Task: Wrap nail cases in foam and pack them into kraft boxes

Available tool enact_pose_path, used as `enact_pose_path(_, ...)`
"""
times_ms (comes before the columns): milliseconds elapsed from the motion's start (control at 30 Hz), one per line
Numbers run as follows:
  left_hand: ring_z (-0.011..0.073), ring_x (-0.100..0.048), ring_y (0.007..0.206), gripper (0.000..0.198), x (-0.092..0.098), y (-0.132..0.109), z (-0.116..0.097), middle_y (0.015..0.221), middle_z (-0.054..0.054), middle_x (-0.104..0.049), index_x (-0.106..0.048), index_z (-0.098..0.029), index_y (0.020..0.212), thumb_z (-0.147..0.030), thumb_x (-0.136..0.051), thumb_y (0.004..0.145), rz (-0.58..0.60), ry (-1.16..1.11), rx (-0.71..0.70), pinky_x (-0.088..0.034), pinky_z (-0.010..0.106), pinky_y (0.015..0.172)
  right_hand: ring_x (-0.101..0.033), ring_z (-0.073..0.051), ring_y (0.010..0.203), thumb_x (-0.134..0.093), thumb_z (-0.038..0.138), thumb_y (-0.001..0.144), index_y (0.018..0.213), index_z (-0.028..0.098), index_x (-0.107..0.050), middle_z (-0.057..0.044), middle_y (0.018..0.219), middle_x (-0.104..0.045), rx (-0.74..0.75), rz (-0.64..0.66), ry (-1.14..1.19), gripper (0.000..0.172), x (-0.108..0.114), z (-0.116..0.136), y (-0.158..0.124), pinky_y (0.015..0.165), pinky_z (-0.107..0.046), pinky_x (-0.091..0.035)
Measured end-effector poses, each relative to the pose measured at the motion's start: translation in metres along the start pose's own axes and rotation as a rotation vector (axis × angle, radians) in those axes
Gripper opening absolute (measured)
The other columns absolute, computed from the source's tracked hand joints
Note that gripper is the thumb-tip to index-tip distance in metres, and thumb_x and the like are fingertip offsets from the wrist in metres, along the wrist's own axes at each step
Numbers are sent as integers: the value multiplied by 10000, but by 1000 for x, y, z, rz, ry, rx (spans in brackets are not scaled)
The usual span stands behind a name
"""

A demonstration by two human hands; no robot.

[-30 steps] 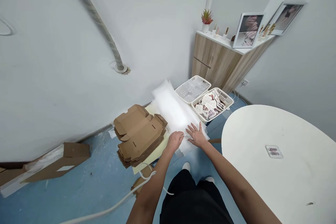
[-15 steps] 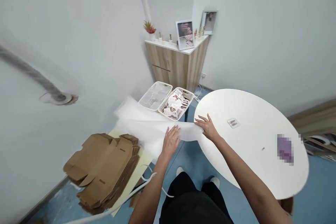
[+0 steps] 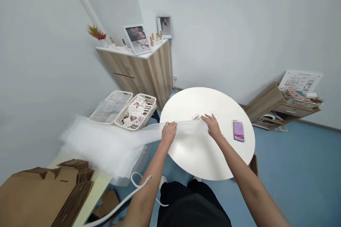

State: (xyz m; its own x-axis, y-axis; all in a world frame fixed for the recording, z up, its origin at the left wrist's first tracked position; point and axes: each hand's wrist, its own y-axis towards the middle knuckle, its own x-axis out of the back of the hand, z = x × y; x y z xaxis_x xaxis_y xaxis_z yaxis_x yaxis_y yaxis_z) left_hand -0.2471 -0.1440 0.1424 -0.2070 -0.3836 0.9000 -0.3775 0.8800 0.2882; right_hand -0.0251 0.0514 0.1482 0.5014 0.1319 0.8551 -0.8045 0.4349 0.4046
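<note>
Both bare forearms reach forward from the bottom of the frame. The left hand (image 3: pixel 168 132) sits palm down at centre, its fingers (image 3: pixel 170 124) curled over a gathered band of a wide, translucent white foam wrap sheet (image 3: pixel 106 145), apparently clenching it. The right hand (image 3: pixel 212 127) is further right, with its fingers (image 3: pixel 206 117) spread on the sheet's narrow end. The material is thin and pale against the table, so I cannot tell whether that hand grips it or only presses on it.

The sheet runs from a billowing, blurred mass at left, narrows to a band between the hands, and lies over a round white table (image 3: pixel 205 103). Its far end stops just beside a small clear packet (image 3: pixel 196 116), whose print is too small to read. Further right on the table lies a flat rectangular purple object (image 3: pixel 238 131), pixelated beyond recognition.

At upper left of the sheet stand a white plastic basket (image 3: pixel 124 94) and a white plastic basket of printed packets (image 3: pixel 153 104). A stack of flattened brown cardboard boxes (image 3: pixel 39 198) is cut off at lower left.
</note>
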Motion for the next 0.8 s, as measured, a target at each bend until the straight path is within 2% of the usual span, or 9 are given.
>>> enact_pose_path(100, 243, -559, 910, 304, -4, 50, -35, 1105, 55, -720, -691, -207, 1068, -116, -462, 889, -37, -21, -50, -498, 378, 832, -506, -233, 1278, -377, -44, 616, 1354, 230, -526, -50, 1279, -645, -85, -56, -20, 801, 28, -35, -4, 1138, -580, -255)
enact_pose_path(167, 244, -553, 914, 322, -2, 75, -57, 1083, 51, -729, -682, -205, 1099, -110, -449, 898, -95, -45, -62, -496, 371, 819, -516, -228, 1265, -384, -31, 645, 1343, 227, -537, -54, 1269, -651, -124, -106, -27, 760, 44, -50, -5, 1140, -562, -260)
enact_pose_path(233, 245, -550, 967, 354, 0, 87, -76, 1135, 55, -716, -654, -197, 1176, -112, -436, 910, -164, -73, -85, -486, 372, 836, -507, -233, 1272, -416, 17, 711, 1342, 226, -537, -62, 1280, -643, -152, -170, -31, 676, 55, -59, -9, 1141, -551, -260)
enact_pose_path(300, 254, -539, 1068, 382, -1, 86, -90, 1244, 62, -670, -613, -200, 1254, -133, -439, 920, -205, -82, -125, -457, 399, 895, -482, -250, 1295, -461, 106, 777, 1350, 222, -530, -77, 1324, -612, -165, -213, -45, 589, 60, -64, -20, 1139, -553, -254)
enact_pose_path(367, 272, -505, 1187, 406, -9, 70, -99, 1331, 65, -614, -578, -225, 1306, -163, -448, 927, -185, -65, -162, -401, 455, 970, -443, -271, 1327, -492, 209, 815, 1377, 220, -502, -86, 1384, -561, -169, -210, -64, 562, 57, -67, -39, 1137, -557, -248)
enact_pose_path(467, 296, -428, 1322, 438, -31, 26, -105, 1382, 56, -571, -548, -271, 1340, -170, -434, 930, -74, -37, -175, -294, 542, 1055, -387, -298, 1370, -485, 341, 839, 1435, 214, -429, -85, 1453, -488, -195, -154, -87, 612, 40, -72, -81, 1131, -544, -261)
enact_pose_path(567, 297, -371, 1384, 435, -58, -22, -106, 1399, 58, -554, -557, -278, 1327, -161, -419, 931, 34, -35, -197, -187, 606, 1116, -400, -314, 1359, -482, 381, 851, 1444, 198, -417, -114, 1471, -461, -255, -14, -130, 625, 18, -75, -125, 1108, -519, -300)
enact_pose_path(667, 288, -335, 1412, 424, -86, -59, -102, 1413, 67, -539, -544, -263, 1336, -178, -383, 953, 134, -24, -210, -91, 649, 1146, -424, -305, 1338, -486, 284, 847, 1434, 216, -441, -119, 1457, -478, -356, 114, -199, 592, -1, -77, -160, 1102, -504, -306)
enact_pose_path(800, 290, -321, 1422, 433, -119, -86, -87, 1462, 66, -484, -543, -272, 1335, -183, -365, 951, 275, 28, -157, -109, 662, 1145, -413, -290, 1344, -459, 63, 744, 1447, 211, -428, -106, 1476, -459, -369, 277, -242, 719, -17, -74, -190, 1116, -509, -283)
